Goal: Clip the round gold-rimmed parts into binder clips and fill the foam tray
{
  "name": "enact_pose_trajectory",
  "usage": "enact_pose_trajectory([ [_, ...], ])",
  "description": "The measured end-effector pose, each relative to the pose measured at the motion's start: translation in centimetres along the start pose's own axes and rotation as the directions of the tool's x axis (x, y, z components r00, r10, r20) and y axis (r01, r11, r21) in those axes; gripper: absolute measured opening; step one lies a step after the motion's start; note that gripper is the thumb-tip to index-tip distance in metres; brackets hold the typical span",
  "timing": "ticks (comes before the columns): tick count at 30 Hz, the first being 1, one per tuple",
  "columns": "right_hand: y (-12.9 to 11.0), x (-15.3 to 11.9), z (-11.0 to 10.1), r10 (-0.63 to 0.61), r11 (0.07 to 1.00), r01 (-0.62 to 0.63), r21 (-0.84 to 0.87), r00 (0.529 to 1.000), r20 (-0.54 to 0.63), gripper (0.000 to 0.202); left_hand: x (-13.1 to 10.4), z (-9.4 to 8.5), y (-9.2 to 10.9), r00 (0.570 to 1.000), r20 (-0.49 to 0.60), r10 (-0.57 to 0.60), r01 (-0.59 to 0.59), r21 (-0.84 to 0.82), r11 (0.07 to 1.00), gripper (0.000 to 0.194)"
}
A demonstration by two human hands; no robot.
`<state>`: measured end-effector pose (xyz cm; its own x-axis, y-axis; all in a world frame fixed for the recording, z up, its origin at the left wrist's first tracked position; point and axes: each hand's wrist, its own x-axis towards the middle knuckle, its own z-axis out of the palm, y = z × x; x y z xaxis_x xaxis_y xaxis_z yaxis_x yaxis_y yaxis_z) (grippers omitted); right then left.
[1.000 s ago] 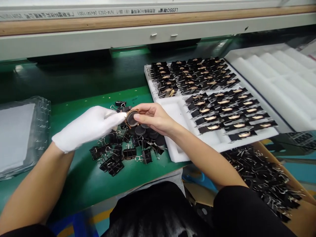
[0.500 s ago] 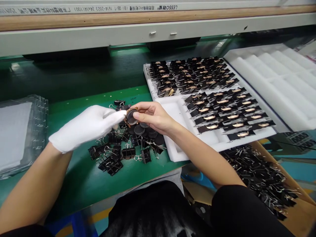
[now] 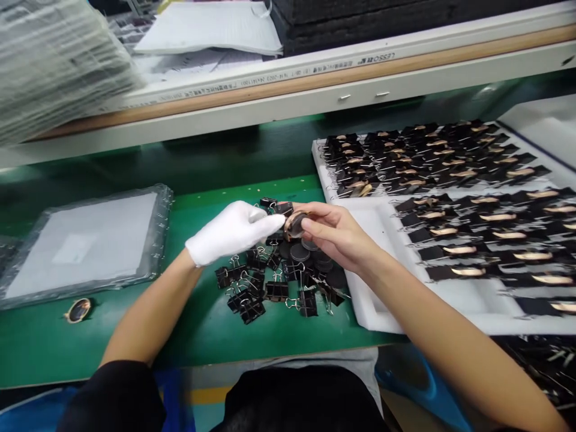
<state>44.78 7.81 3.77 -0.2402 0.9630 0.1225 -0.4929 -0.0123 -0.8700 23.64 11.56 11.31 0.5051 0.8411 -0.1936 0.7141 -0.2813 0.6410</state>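
Observation:
My left hand [image 3: 234,231], in a white glove, pinches the left edge of a gold-rimmed watch case [image 3: 295,227] with a dark round face. My bare right hand [image 3: 342,234] grips the same case from the right, thumb on the dark face and fingers behind it. Directly below my hands lies a loose heap of black binder clips [image 3: 276,291] with wire handles. Among them are several flat black discs [image 3: 299,252], partly covered by my right hand.
At right, a white foam tray [image 3: 360,225] bears rows of binder clips clamped on gold-coloured pieces [image 3: 443,231]. Another gold-rimmed watch case [image 3: 78,310] lies at left, near a clear plastic tray [image 3: 157,240] with a white sheet. A shelf edge [image 3: 288,99] crosses above the green table [image 3: 198,336].
The camera view has swung left, so the shelf contents and the second watch case now show. Both hands keep hold of the same watch case over the clip heap.

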Motion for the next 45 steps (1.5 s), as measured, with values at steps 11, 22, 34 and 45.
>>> enact_pose_trajectory([
  [11,0.4,0.9,-0.5,0.122,0.948,-0.021,0.316,0.945,-0.303,0.035,0.2,2.9,0.3,0.955,-0.24,0.175,-0.182,-0.006,0.983,0.048],
  [22,1.6,0.7,0.3,0.125,0.949,-0.039,0.311,0.957,-0.26,0.035,0.8,4.0,-0.1,0.949,-0.273,0.155,-0.162,-0.006,0.987,0.044],
  [34,0.8,1.0,-1.1,0.045,0.968,0.037,0.248,0.948,-0.314,0.036,1.0,2.3,-1.6,0.966,0.037,0.256,-0.185,0.791,0.584,0.052],
  [45,0.5,0.7,-0.6,0.116,0.968,-0.039,0.25,0.947,-0.301,0.041,1.1,0.0,-2.3,0.93,-0.093,0.356,-0.091,0.879,0.468,0.054],
])
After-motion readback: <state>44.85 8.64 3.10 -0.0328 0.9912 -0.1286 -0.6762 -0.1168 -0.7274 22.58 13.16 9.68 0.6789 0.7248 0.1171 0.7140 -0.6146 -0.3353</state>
